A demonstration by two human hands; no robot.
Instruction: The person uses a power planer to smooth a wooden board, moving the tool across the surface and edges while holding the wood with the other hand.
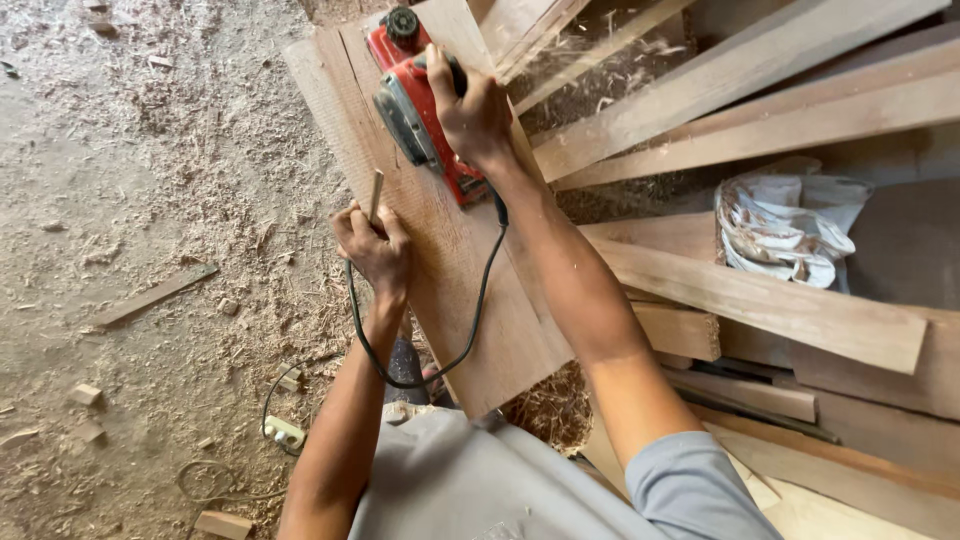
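Your right hand (470, 110) is wrapped tight around the top handle of a red electric planer (415, 100), fingers curled over and closed on it, wrist bent down toward the tool. That planer sits flat on a long wooden plank (450, 260), up near the plank's far end, with its grey side housing turned to your left and a black knob at its far tip. Your left hand (372, 248) is pressed closed on a thin wooden stick (375, 195), which stands nearly upright out of your fist; the hand itself rests at the left edge of the plank, nearer to you than the planer. A black power cord (440, 340) runs from the rear of the planer, drops past your right forearm, loops under your left wrist and hangs off the near end of the plank. The plank slants from your lap up and away to the left. On your right, more boards and battens (760, 300) lie stacked at angles, and a crumpled white bag (785, 225) rests among them. On your left, the dirt floor (130, 200) is thick with shavings and small offcuts, and a white socket block (283, 432) lies near your left elbow.
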